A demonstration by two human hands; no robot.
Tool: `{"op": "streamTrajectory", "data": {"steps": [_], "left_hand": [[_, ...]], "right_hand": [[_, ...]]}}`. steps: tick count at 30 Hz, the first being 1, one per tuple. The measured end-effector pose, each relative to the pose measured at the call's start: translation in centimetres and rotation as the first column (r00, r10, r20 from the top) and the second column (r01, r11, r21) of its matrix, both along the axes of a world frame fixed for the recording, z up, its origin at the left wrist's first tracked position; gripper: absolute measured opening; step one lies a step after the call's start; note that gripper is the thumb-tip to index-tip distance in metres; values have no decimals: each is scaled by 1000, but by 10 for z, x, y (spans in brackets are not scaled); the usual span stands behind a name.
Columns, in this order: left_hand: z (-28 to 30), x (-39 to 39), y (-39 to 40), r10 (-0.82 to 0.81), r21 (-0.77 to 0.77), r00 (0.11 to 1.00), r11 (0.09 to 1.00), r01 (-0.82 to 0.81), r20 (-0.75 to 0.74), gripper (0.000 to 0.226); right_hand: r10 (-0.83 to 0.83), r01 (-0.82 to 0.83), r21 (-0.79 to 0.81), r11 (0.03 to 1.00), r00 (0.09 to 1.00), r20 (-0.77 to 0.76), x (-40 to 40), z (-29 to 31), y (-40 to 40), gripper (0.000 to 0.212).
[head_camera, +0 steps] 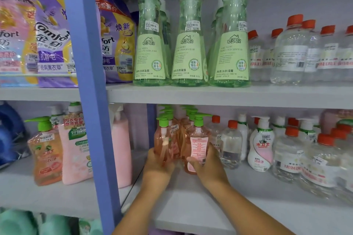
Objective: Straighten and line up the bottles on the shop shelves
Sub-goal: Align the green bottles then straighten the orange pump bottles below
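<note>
Two rows of orange pump bottles with green pump heads stand on the lower shelf (191, 196). My left hand (157, 164) grips the front bottle of the left row (164, 139) at its base. My right hand (207, 165) grips the front bottle of the right row (197, 139), whose back label faces me, with my thumb across its lower front. More of the same bottles stand behind them, partly hidden.
Clear bottles with orange caps (231, 143) and a white pump bottle (261, 145) stand to the right. Three tall green bottles (188, 44) line the upper shelf (210, 95). A blue upright post (89, 101) borders the left, with pink and orange bottles (45, 150) beyond it.
</note>
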State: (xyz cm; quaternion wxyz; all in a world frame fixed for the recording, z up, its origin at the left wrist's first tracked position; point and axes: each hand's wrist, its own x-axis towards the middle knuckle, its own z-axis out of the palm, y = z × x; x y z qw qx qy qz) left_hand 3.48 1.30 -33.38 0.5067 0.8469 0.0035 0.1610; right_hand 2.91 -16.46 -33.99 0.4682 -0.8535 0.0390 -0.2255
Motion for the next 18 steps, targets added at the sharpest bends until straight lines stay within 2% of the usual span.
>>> {"op": "streamTrajectory", "data": {"steps": [2,5,8,10,13,14,16,18], "left_hand": [[4,13,1,-4,-5,999,1000,3,-53,17],[9,19,-4,89,-107,995,990,-93,-39,36],[7,26,-6,73,-251,991,963,-100,-113,26],[9,23,-9,95,-278,993,954,-112,-73,18],[0,19,-10,186,-189,975,969,-162,120,36],[-1,15,-11,142,-176,977,978,-114,157,41],[-4,14,-11,9,-134,990,991,10,143,50],[-7,22,-10,-37,-80,998,996,40,41,67]], "right_hand": [[12,-12,23,1000,1000,-11,3,-3,1,72],[27,-27,9,1000,1000,-2,4,-6,0,72],[34,-34,-8,999,999,13,2,-7,-3,71],[44,-44,-11,999,999,21,2,-6,-2,71],[68,-68,-2,998,998,17,2,-6,-1,71],[77,-77,-7,997,997,14,2,-6,1,72],[100,-100,-31,994,995,1,1,-6,3,75],[105,-105,-51,993,994,-4,1,-6,5,77]]}}
